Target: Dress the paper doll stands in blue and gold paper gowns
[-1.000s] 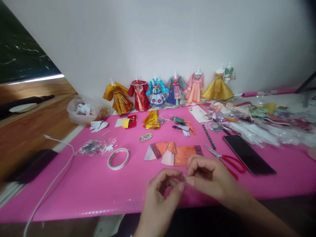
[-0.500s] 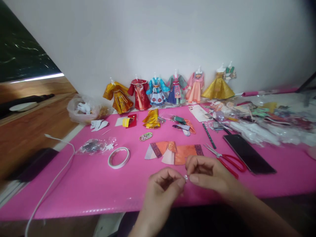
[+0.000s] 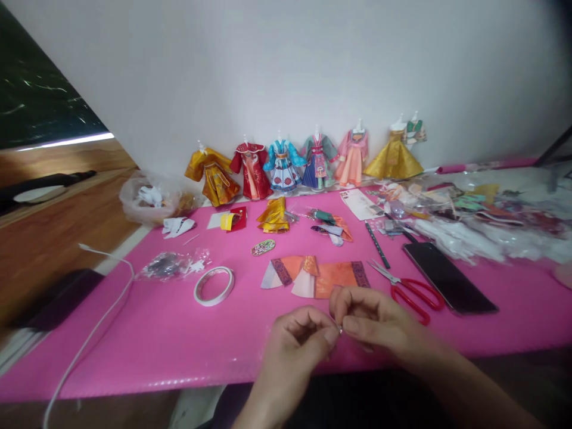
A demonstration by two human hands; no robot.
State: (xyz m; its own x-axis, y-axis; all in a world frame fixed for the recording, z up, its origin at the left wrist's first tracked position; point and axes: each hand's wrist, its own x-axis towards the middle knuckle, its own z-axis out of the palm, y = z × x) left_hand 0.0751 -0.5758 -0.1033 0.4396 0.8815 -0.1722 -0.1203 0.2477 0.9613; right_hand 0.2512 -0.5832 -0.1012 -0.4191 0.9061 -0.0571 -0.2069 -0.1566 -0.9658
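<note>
Both hands slid a little left; the left hand (image 3: 295,345) and right hand (image 3: 379,325) pinch one tiny shiny bit (image 3: 339,328), low in the middle.

I find no legible text, label, brand or number here; the printed card (image 3: 358,204) near the dresses is too blurred for me to read.

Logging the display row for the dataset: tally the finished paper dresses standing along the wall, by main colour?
Gold/yellow dresses: 2
Red dress: 1
Blue dress: 1
Teal-sleeved dress: 1
Pink dress: 1
Small green piece behind the right gold one: 1
Total: 7
</note>
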